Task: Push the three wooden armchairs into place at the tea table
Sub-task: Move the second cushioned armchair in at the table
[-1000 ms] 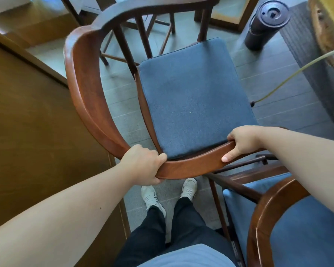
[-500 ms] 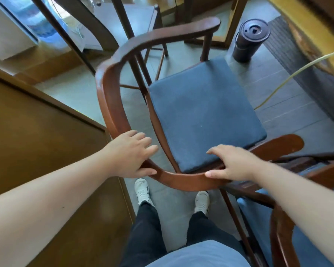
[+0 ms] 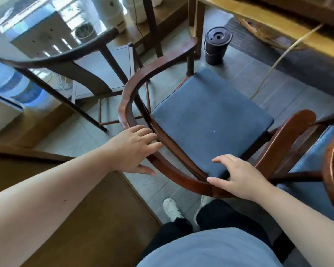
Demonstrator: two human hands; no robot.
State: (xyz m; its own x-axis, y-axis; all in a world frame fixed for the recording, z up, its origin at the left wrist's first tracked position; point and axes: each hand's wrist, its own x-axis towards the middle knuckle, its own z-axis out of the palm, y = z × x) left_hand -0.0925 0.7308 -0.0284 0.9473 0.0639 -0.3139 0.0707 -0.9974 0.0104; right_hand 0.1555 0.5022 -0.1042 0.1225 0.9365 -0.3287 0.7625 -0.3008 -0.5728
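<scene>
Both hands, left and right, rest in an open grip on the curved-backed wooden armchair with blue cushion, not yet tucked under the yellow wooden bench.

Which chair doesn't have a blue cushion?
The dark chair at the far left. The armchair under both hands and the one at right have blue cushions.

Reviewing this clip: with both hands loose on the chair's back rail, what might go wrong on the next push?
The left hand and right hand lie open on the armchair rail, so a push may slip or skew it. The black canister and the pale hose lie ahead on the floor and might be struck.
</scene>
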